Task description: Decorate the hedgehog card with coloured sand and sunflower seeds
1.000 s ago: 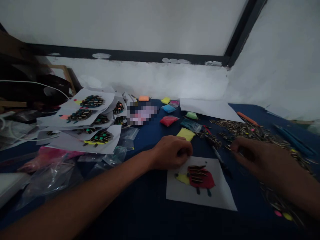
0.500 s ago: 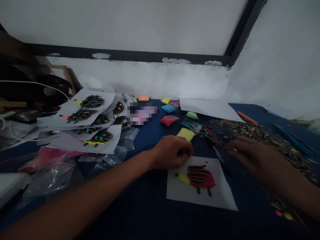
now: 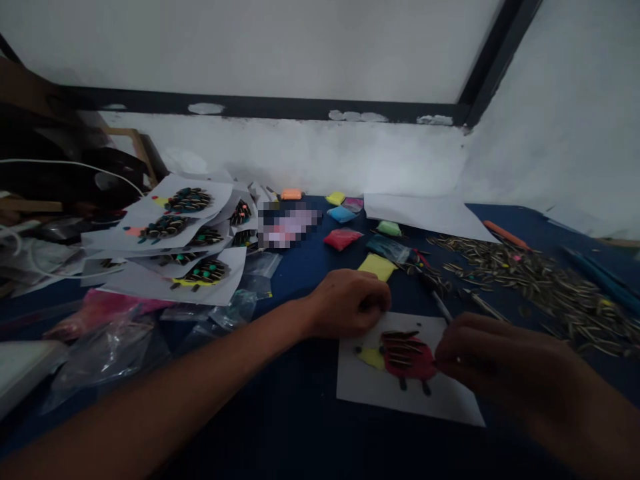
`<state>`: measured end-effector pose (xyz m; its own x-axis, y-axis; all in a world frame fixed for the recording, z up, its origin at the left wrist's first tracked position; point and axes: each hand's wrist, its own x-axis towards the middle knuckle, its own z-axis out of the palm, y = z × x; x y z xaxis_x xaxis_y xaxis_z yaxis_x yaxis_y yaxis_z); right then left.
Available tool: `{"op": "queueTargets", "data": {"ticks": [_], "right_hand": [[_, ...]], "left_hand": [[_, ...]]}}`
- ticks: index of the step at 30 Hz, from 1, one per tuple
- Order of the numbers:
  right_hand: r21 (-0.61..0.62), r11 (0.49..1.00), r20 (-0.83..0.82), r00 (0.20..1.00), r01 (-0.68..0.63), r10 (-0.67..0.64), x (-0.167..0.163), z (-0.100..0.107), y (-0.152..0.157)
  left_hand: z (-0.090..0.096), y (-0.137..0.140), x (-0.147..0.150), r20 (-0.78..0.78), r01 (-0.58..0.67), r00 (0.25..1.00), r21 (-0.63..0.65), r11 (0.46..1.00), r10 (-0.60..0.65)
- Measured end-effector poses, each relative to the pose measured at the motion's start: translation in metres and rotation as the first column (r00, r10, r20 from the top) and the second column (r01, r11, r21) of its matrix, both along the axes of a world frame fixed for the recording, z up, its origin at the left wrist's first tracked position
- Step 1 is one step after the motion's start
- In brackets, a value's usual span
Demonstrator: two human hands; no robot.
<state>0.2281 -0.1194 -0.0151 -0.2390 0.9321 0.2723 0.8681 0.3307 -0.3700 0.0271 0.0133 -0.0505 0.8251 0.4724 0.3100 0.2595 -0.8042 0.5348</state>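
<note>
**Hedgehog collage (image 3: 424,363) lay between two hands**

In the lower right of the frame, a white sheet (image 3: 357,387) bore the figure: a red body, a yellow head with a dark nose, two dark legs, and several striped sunflower seeds (image 3: 400,349) laid roughly parallel over the body's left part. The left hand (image 3: 350,303), curled into a loose fist, rested at the sheet's upper-left edge. The right hand (image 3: 480,363) was at the body's right end, fingertips close together; blur hid whether they held anything. A loose seed pile (image 3: 560,290) spread at right; other hedgehog sheets (image 3: 175,227) overlapped at middle left.
</note>
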Motion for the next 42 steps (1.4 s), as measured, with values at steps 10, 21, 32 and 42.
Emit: {"op": "queueTargets", "data": {"ticks": [10, 21, 32, 42], "right_hand": [[-0.078, 0.996, -0.064, 0.997, -0.053, 0.048, 0.011, -0.026, 0.002], [-0.040, 0.998, -0.099, 0.994, -0.040, 0.036, -0.003, -0.028, -0.001], [0.048, 0.998, 0.101, 0.994, -0.044, 0.040, -0.002, -0.023, 0.000], [0.060, 0.997, 0.161, 0.986, -0.047, 0.037, -0.010, -0.027, -0.002]], "left_hand": [[0.001, 0.001, -0.001, 0.002, -0.001, 1.000, -0.003, 1.000, 0.001], [0.001, 0.000, 0.000, -0.009, -0.001, 1.000, -0.002, 1.000, 0.001], [0.001, 0.001, -0.001, -0.014, -0.002, 1.000, -0.006, 1.000, 0.002], [0.002, 0.000, -0.001, -0.016, 0.001, 1.000, -0.003, 1.000, -0.001]]}}
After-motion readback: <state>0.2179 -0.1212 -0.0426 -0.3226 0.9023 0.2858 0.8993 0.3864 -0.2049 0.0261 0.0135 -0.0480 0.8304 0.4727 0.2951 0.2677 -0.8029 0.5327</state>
